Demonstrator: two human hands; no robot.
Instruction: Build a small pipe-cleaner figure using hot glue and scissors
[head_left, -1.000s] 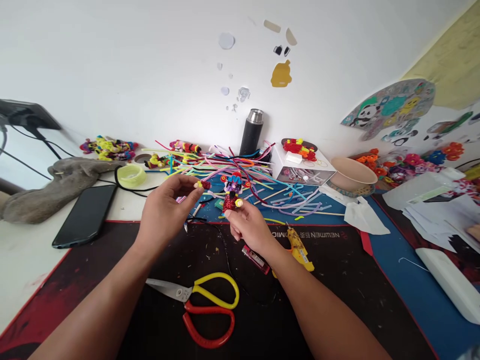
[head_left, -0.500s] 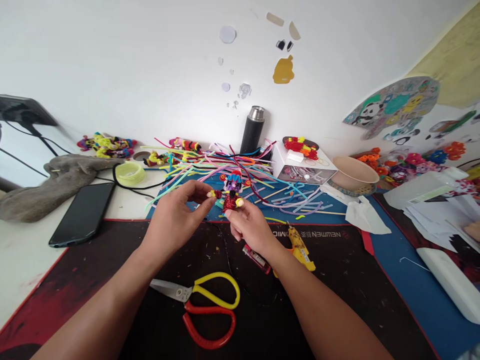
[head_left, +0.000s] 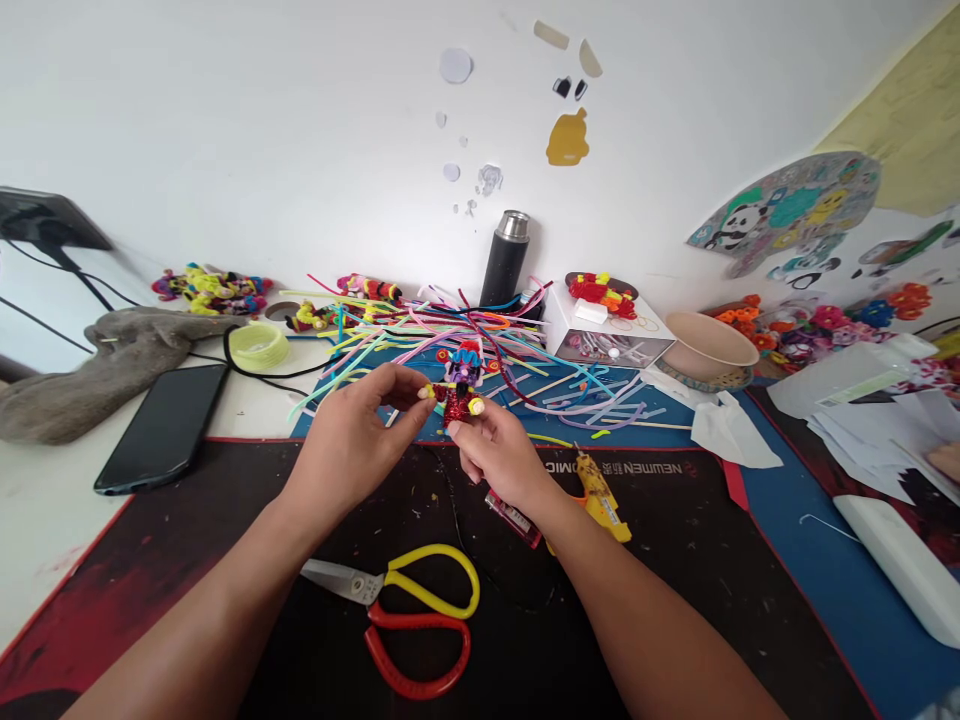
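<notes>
A small figure (head_left: 459, 402) with a red glittery body, yellow arms with pale ends and a blue, red and purple head is held upright above the mat's back edge. My left hand (head_left: 361, 425) pinches the end of its arm on the left between thumb and fingertips. The lower body is in the grip of my right hand (head_left: 499, 450), thumb in front and fingers curled, which hide the figure's bottom. Below the hands lie scissors (head_left: 412, 600) with one yellow and one red handle. A red lighter (head_left: 513, 518) and a yellow glue gun (head_left: 600, 497) are beside my right wrist.
Colourful pipe cleaners (head_left: 420, 330) lie behind the hands, with a black flask (head_left: 504, 262) and a white box (head_left: 611, 343) near the wall. A phone (head_left: 163, 428) and driftwood (head_left: 112, 370) lie left. On the right are a bowl (head_left: 709, 345) and a plastic bottle (head_left: 851, 375).
The figure's arm on the left now sits against its body, where a gap showed before. The figure has shifted slightly left, and both hands keep their hold.
</notes>
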